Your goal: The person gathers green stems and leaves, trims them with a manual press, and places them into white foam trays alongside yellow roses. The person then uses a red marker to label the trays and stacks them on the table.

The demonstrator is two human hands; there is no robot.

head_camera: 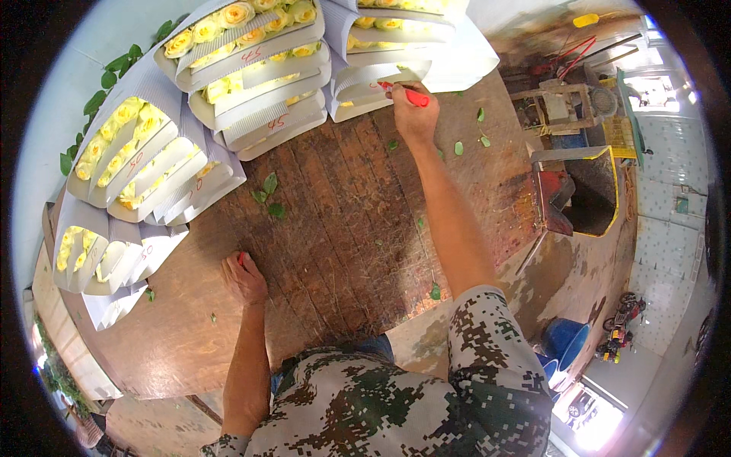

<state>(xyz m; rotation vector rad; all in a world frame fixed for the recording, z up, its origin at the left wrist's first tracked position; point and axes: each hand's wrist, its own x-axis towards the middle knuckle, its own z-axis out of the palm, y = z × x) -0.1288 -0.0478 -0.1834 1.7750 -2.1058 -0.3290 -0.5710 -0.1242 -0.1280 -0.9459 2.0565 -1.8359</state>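
Note:
My right hand (416, 114) grips a red marker pen (416, 97), its tip at the white corrugated wrap (380, 77) of a rose bundle at the top. Red strokes show on that wrap beside the tip. My left hand (245, 280) rests on the brown wooden table (331, 240), closed around a small red piece (242, 259) that looks like the pen's cap. Stacked bundles of yellow roses (237, 14) in white corrugated wraps lie along the table's far and left sides. Several wraps bear red handwriting, such as the left bundle (134, 165).
Loose green leaves (270, 184) are scattered on the tabletop. Right of the table stands a yellow-edged metal bin (594, 191), with a wooden frame (565, 111) and yellow crate (621, 134) beyond. Blue tubs (562, 343) and a motorcycle (619, 325) stand farther down the right.

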